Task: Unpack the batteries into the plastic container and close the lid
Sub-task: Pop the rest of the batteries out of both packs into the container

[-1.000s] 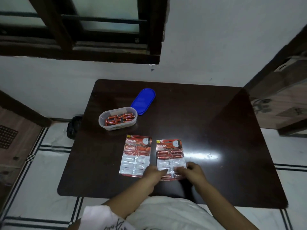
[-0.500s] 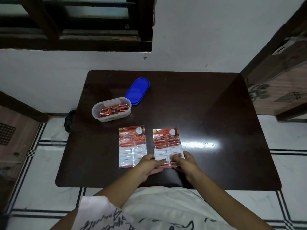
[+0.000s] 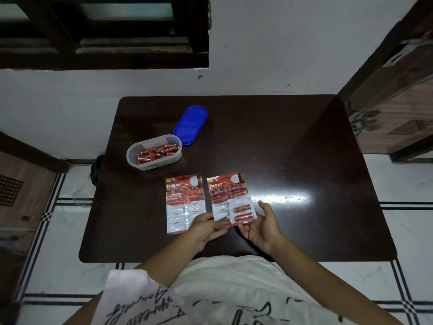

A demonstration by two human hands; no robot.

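Observation:
A clear plastic container (image 3: 150, 165) with several red batteries (image 3: 156, 152) in it stands open at the table's far left. Its blue lid (image 3: 191, 124) lies just behind it. Two red blister packs are at the front. The left pack (image 3: 184, 202) lies flat with most of its pockets empty. The right pack (image 3: 230, 198) still holds several batteries and is lifted slightly at its near end. My left hand (image 3: 206, 228) pinches its lower left corner. My right hand (image 3: 261, 227) lies palm up under its lower right corner, thumb straight beside the edge.
The dark glossy table (image 3: 293, 160) stands against a white wall under a window. Wooden furniture (image 3: 393, 106) stands to the right, and a dark piece (image 3: 21, 184) to the left. Tiled floor surrounds the table.
Both hands gripped the right pack's near edge flat on the table; now the near end is raised, and my right hand has turned palm up beneath it. The camera tilted down.

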